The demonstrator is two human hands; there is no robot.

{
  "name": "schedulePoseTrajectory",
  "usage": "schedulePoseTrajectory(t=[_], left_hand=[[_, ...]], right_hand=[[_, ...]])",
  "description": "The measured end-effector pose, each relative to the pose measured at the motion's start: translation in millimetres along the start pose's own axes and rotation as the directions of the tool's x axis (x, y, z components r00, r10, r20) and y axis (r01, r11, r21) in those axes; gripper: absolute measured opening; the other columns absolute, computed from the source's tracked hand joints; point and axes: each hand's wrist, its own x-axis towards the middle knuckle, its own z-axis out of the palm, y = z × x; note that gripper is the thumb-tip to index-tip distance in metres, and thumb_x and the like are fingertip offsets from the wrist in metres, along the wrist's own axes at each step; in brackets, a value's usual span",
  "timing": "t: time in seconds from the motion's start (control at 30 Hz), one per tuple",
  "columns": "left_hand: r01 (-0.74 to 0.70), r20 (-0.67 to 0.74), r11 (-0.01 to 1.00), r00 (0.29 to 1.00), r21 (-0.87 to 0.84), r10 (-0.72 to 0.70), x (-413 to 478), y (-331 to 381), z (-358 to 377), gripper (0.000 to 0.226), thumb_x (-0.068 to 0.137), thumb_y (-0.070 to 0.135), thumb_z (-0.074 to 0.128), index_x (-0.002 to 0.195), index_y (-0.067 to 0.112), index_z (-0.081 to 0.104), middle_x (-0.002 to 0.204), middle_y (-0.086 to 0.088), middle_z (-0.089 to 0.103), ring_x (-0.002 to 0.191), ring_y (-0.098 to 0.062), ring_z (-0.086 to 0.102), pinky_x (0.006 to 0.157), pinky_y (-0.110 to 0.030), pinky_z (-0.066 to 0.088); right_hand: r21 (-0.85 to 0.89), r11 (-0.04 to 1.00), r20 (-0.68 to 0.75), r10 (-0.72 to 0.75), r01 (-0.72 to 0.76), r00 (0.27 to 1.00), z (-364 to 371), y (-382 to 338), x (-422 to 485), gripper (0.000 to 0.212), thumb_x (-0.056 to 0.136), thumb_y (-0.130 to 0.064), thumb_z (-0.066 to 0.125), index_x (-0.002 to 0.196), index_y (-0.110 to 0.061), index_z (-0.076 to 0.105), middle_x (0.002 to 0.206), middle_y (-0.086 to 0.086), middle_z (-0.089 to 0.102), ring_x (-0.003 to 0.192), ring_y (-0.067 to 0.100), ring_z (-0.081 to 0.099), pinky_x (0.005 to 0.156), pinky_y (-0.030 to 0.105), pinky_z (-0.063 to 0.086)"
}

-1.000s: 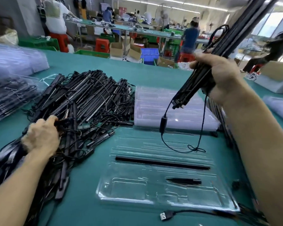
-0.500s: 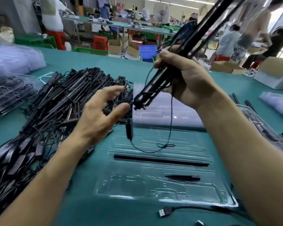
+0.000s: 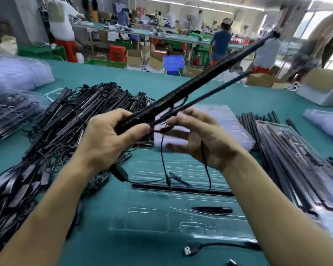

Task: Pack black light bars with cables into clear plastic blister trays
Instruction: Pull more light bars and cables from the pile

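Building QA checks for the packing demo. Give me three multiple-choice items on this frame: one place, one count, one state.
1. Where is the USB plug? A on the table, just nearer than the front tray; B inside that tray; C on the floor.
2. Long bars in the front tray? A none; B three; C one.
3. The left hand? A flat on the table; B grips the bar bundle; C hangs idle.
A: plug lies outside the tray's near rim. C: a single long bar lies there. B: fingers wrap the bundle.
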Motion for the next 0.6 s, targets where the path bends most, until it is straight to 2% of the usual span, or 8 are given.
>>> schedulePoseTrajectory(t=[0.1,0.2,0.27,0.33,0.37,0.43,0.53,0.6], left_hand=[[0.07,-0.021,0.984,0.997,-0.161,-0.074,-1,-7,-8,0.036,0.071,0.055,0.072,0.082,0.021,0.066,0.056,0.002,0.063,0.042,-0.002,0.052,0.041,-0.013,0.039],[0.156,0.03,0.974,0.988,-0.167,-0.153,-5,-13,-5,0.042,0.066,0.056,0.078,0.082,0.019,0.066,0.053,0.003,0.062,0.041,-0.002,0.05,0.042,-0.012,0.039],[0.19,0.078,0.966,0.981,-0.174,-0.178,-8,-15,-1,0.037,0.068,0.048,0.086,0.082,0.02,0.066,0.053,0.007,0.063,0.04,0.0,0.05,0.042,-0.009,0.038],[0.209,0.15,0.958,0.972,-0.195,-0.182,-8,-14,3,0.021,0.07,0.039,0.081,0.077,0.024,0.067,0.052,0.007,0.061,0.041,0.0,0.049,0.043,-0.01,0.038],[0.219,0.194,0.953,0.965,-0.211,-0.179,-7,-12,4,0.017,0.07,0.038,0.081,0.075,0.027,0.069,0.051,0.006,0.059,0.041,-0.002,0.049,0.044,-0.01,0.038],[0.241,0.281,0.939,0.945,-0.244,-0.17,-6,-7,7,0.021,0.069,0.041,0.088,0.074,0.031,0.069,0.051,0.005,0.057,0.042,-0.004,0.047,0.042,-0.012,0.035],[0.255,0.43,0.912,0.897,-0.32,-0.1,-6,1,15,0.019,0.064,0.043,0.077,0.073,0.028,0.068,0.05,0.005,0.053,0.04,-0.004,0.044,0.039,-0.012,0.031],[0.264,0.486,0.883,0.873,-0.389,-0.047,-7,5,21,0.019,0.062,0.038,0.077,0.074,0.028,0.067,0.05,0.005,0.054,0.038,-0.003,0.042,0.038,-0.011,0.029]], right_hand=[[-0.093,0.988,-0.112,0.114,-0.125,0.987,-16,21,-17,0.011,0.081,-0.021,0.072,0.083,-0.02,0.061,0.09,0.007,0.07,0.059,0.017,0.067,0.036,0.016,0.039],[-0.228,0.951,-0.327,0.126,-0.208,0.936,-42,34,-32,0.01,0.091,-0.015,0.065,0.099,-0.021,0.066,0.078,0.006,0.067,0.044,0.009,0.037,0.035,0.015,0.026],[-0.404,0.883,-0.354,0.09,-0.239,0.931,-59,41,-40,0.036,0.088,-0.016,0.07,0.122,-0.028,0.061,0.084,0.002,0.067,0.049,0.011,0.039,0.044,0.02,0.031],[-0.549,0.805,-0.261,0.094,-0.228,0.961,-60,47,-42,0.071,0.079,-0.014,0.08,0.135,-0.045,0.048,0.111,-0.002,0.062,0.065,0.011,0.058,0.054,0.023,0.045],[-0.609,0.766,-0.201,0.104,-0.207,0.974,-56,51,-39,0.087,0.073,-0.017,0.085,0.137,-0.054,0.04,0.128,-0.005,0.053,0.082,0.012,0.064,0.064,0.024,0.052],[-0.671,0.727,-0.127,0.083,-0.147,0.988,-43,59,-28,0.109,0.058,-0.034,0.093,0.136,-0.065,0.024,0.147,-0.016,0.034,0.12,0.007,0.053,0.088,0.025,0.049],[-0.705,0.709,-0.053,-0.022,-0.022,0.998,-16,66,-6,0.112,0.05,-0.049,0.091,0.122,-0.079,0.011,0.144,-0.03,0.032,0.132,-0.006,0.036,0.102,0.015,0.033],[-0.666,0.745,-0.035,-0.098,0.05,0.995,-1,75,6,0.094,0.055,-0.046,0.087,0.133,-0.055,0.035,0.137,-0.019,0.049,0.123,-0.004,0.048,0.103,0.02,0.039]])
